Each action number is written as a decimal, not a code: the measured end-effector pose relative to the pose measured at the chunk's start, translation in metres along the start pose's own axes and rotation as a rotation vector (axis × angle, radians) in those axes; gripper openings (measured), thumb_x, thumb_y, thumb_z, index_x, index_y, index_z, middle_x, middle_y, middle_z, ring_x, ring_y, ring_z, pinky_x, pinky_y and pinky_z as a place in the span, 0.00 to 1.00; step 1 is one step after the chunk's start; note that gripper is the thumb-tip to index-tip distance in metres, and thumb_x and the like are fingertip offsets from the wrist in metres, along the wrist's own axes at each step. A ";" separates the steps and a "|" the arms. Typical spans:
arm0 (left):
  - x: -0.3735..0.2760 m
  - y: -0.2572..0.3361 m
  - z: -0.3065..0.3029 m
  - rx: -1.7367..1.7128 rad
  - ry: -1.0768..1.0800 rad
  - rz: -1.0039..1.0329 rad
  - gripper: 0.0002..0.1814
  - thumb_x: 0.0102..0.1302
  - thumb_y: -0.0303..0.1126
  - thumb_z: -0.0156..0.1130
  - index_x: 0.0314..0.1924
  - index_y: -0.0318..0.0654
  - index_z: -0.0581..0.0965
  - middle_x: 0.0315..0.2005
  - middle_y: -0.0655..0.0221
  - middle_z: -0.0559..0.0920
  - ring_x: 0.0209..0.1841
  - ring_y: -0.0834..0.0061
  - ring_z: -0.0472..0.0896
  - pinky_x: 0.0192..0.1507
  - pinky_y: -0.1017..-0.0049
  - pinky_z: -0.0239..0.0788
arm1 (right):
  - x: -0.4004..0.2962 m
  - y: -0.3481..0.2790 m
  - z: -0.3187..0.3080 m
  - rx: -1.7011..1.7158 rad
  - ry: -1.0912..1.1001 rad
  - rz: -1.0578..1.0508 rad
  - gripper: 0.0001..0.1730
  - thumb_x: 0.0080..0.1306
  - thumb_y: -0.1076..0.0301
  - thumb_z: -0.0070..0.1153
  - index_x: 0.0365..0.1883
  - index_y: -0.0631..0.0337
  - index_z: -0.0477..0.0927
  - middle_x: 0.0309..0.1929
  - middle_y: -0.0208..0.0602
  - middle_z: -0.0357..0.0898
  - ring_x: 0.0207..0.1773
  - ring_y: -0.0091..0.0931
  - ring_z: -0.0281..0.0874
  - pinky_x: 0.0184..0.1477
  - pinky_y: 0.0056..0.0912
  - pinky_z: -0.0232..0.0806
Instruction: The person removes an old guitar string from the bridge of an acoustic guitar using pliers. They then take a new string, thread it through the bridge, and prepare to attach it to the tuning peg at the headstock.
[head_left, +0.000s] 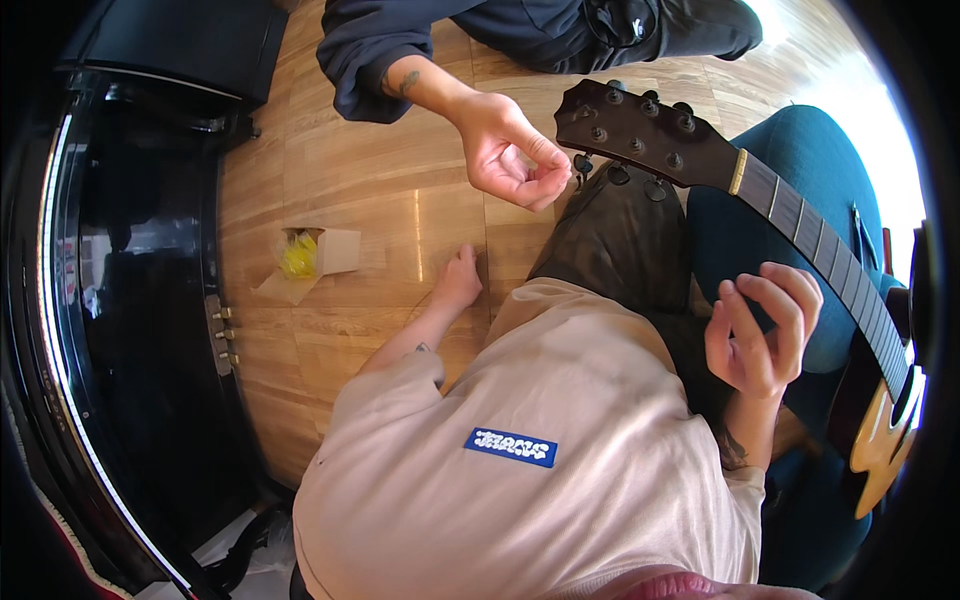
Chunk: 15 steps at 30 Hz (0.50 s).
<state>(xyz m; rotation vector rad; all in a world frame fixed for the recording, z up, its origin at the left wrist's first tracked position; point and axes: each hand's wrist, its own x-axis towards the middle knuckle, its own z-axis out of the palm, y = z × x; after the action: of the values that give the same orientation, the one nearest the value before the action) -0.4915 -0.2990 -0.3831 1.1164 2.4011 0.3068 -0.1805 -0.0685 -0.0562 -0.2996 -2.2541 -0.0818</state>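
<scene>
My left hand (459, 279) is low at the left over the wood floor, fingers drawn together; whether it pinches something thin cannot be told. My right hand (766, 330) is raised beside the guitar neck (821, 240), palm up, fingers bent and apart, with nothing visible in it. The acoustic guitar's dark headstock (649, 131) points up and left, with tuning pegs on both edges; no strings show on it. The guitar's light body (881, 450) is partly cut off at the right rim. Another person's hand (514, 154), fingertips pinched together, is just left of the headstock.
An open cardboard box (339, 251) with a yellow plastic-wrapped item (298, 256) lies on the floor (390, 217). A black upright piano (150, 300) with brass pedals (225, 334) stands at the left. A teal upholstered seat (795, 157) is under the neck. Another person's leg (660, 37) is at the top.
</scene>
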 end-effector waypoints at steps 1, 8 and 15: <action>-0.003 0.003 0.001 -0.111 0.073 0.029 0.07 0.74 0.29 0.51 0.50 0.39 0.71 0.37 0.51 0.82 0.40 0.43 0.81 0.43 0.50 0.72 | 0.001 -0.001 0.003 0.031 0.003 -0.019 0.14 0.47 0.80 0.72 0.34 0.60 0.87 0.38 0.37 0.83 0.43 0.37 0.81 0.43 0.42 0.73; -0.031 0.055 -0.019 -0.922 0.224 0.001 0.08 0.83 0.38 0.45 0.50 0.43 0.69 0.26 0.68 0.72 0.23 0.71 0.70 0.27 0.70 0.63 | -0.032 -0.036 0.084 0.820 -0.327 0.455 0.09 0.57 0.76 0.65 0.38 0.67 0.84 0.37 0.45 0.82 0.39 0.39 0.83 0.41 0.38 0.76; -0.063 0.108 -0.055 -1.365 0.002 0.026 0.12 0.85 0.39 0.43 0.50 0.41 0.72 0.23 0.82 0.65 0.23 0.90 0.61 0.25 0.82 0.55 | -0.050 -0.073 0.184 1.428 -0.900 0.865 0.25 0.81 0.59 0.48 0.64 0.73 0.75 0.55 0.54 0.84 0.60 0.38 0.83 0.62 0.38 0.72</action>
<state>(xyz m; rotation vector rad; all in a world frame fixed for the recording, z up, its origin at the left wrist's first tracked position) -0.4129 -0.2784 -0.2737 0.4412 1.5024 1.5960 -0.3043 -0.1196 -0.2102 -0.5046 -2.1011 2.3263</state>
